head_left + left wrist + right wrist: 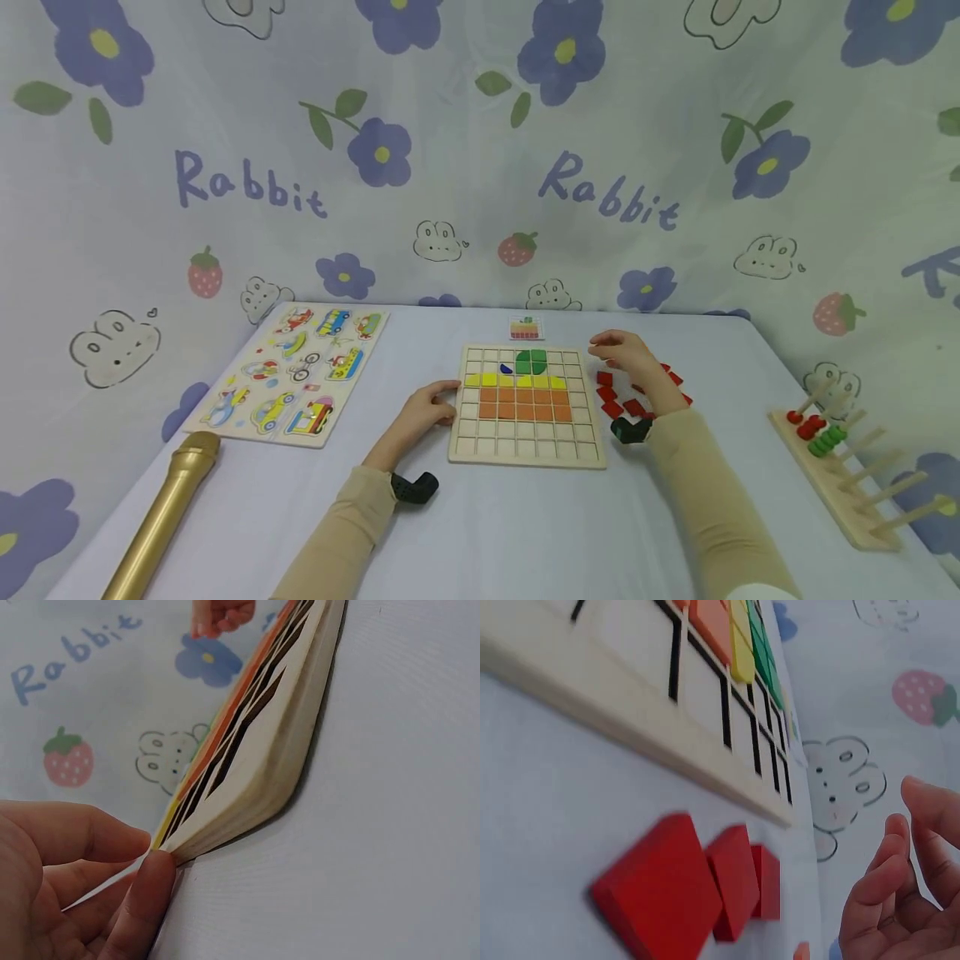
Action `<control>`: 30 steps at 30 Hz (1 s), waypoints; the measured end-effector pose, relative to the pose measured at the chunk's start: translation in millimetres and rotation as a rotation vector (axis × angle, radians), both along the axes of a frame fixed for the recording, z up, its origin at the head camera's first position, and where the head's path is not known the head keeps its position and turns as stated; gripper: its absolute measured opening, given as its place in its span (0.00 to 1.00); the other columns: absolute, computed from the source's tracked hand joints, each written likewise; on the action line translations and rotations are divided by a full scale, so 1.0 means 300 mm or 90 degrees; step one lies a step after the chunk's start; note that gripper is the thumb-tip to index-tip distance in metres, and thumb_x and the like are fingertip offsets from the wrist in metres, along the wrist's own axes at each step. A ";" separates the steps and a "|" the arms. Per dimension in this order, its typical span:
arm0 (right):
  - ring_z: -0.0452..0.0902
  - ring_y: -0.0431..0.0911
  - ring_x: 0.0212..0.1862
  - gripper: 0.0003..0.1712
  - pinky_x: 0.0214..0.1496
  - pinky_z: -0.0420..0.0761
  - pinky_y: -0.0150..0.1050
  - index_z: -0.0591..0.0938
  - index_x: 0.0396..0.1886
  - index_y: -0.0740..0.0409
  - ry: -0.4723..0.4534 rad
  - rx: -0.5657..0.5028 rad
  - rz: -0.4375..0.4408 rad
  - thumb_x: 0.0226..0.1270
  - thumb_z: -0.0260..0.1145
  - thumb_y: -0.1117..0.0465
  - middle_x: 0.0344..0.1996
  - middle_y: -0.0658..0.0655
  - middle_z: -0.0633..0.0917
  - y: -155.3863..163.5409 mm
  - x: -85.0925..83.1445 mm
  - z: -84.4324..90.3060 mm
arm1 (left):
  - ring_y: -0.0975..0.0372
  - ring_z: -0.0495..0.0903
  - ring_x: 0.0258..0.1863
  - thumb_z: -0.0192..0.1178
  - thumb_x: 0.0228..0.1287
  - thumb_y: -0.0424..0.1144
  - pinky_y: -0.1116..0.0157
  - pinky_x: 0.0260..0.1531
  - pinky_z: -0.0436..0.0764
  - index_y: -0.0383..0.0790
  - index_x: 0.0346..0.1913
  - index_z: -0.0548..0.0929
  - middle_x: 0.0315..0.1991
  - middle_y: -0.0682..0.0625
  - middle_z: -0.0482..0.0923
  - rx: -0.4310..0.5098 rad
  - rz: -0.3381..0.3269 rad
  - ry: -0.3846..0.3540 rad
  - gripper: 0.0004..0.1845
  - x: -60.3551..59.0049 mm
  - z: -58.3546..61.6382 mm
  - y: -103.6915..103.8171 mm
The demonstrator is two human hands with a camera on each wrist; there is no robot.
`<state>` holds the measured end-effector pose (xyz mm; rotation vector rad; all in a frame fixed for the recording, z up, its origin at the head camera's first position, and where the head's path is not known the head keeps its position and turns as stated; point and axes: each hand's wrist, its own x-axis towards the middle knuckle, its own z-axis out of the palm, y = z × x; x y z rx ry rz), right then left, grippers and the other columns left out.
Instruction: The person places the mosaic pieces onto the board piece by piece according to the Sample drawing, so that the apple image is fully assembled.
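Observation:
A wooden grid board lies flat mid-table, with orange squares, yellow pieces, green pieces and one small blue piece set in it. My left hand is at the board's left edge, index finger and thumb touching its side. In the left wrist view the fingertips of this hand meet the rim. Above the loose red pieces, just right of the board, hovers my right hand. Its fingers bend loosely with nothing visible between them in the right wrist view.
A small picture card lies behind the board. To the left are a vehicle picture puzzle and a gold microphone. At the right edge stands a wooden peg rack with red and green beads.

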<state>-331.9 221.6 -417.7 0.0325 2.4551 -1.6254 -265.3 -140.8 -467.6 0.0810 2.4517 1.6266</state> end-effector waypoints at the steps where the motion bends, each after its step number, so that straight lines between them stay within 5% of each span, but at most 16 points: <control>1: 0.70 0.47 0.46 0.23 0.48 0.73 0.38 0.73 0.54 0.66 0.000 -0.005 -0.003 0.62 0.62 0.57 0.45 0.54 0.77 0.025 0.004 -0.003 | 0.61 0.76 0.25 0.58 0.50 0.30 0.67 0.29 0.75 0.41 0.61 0.73 0.27 0.45 0.75 0.000 -0.001 -0.003 0.30 0.002 0.000 0.000; 5: 0.71 0.44 0.41 0.25 0.44 0.73 0.35 0.74 0.54 0.65 0.004 -0.032 -0.026 0.61 0.63 0.55 0.40 0.51 0.79 0.114 0.013 -0.013 | 0.61 0.76 0.25 0.58 0.50 0.30 0.67 0.29 0.76 0.41 0.61 0.73 0.28 0.45 0.75 0.002 -0.003 -0.015 0.30 0.010 -0.002 0.002; 12: 0.70 0.47 0.45 0.27 0.44 0.73 0.32 0.67 0.65 0.62 -0.033 0.021 -0.128 0.68 0.53 0.57 0.54 0.62 0.72 0.224 -0.011 -0.044 | 0.61 0.76 0.25 0.58 0.50 0.29 0.67 0.28 0.75 0.40 0.61 0.73 0.28 0.45 0.75 0.004 -0.003 -0.003 0.29 0.009 -0.004 0.006; 16: 0.68 0.46 0.39 0.27 0.38 0.71 0.30 0.65 0.67 0.59 -0.063 0.055 -0.153 0.69 0.51 0.59 0.42 0.57 0.74 0.255 -0.022 -0.066 | 0.61 0.76 0.25 0.58 0.51 0.30 0.67 0.29 0.75 0.40 0.61 0.73 0.28 0.45 0.75 0.003 -0.003 -0.007 0.29 0.010 -0.009 0.004; 19: 0.68 0.47 0.37 0.28 0.37 0.70 0.33 0.63 0.68 0.60 -0.064 0.089 -0.131 0.69 0.51 0.60 0.38 0.58 0.74 0.265 -0.027 -0.084 | 0.61 0.75 0.25 0.59 0.51 0.30 0.66 0.29 0.76 0.40 0.61 0.73 0.28 0.45 0.75 0.006 -0.001 -0.008 0.29 0.013 -0.013 0.004; 22: 0.68 0.54 0.45 0.31 0.49 0.71 0.44 0.58 0.70 0.61 -0.057 0.124 -0.085 0.68 0.50 0.61 0.50 0.67 0.73 0.263 -0.029 -0.086 | 0.61 0.75 0.25 0.59 0.51 0.30 0.66 0.29 0.76 0.40 0.61 0.73 0.28 0.45 0.74 0.008 0.002 -0.006 0.29 0.014 -0.009 0.006; 26: 0.58 0.62 0.58 0.33 0.63 0.58 0.58 0.55 0.70 0.63 -0.051 0.201 -0.031 0.67 0.50 0.61 0.65 0.73 0.58 0.248 -0.046 -0.079 | 0.61 0.75 0.25 0.58 0.52 0.30 0.66 0.30 0.77 0.40 0.61 0.73 0.29 0.45 0.74 0.011 0.001 -0.003 0.29 0.010 -0.002 0.006; 30: 0.63 0.59 0.50 0.30 0.53 0.69 0.51 0.61 0.67 0.65 -0.045 0.263 -0.030 0.66 0.52 0.61 0.60 0.72 0.64 0.232 -0.062 -0.082 | 0.62 0.76 0.25 0.58 0.52 0.29 0.67 0.30 0.77 0.40 0.61 0.73 0.28 0.45 0.74 0.014 0.000 -0.003 0.28 0.002 -0.002 0.003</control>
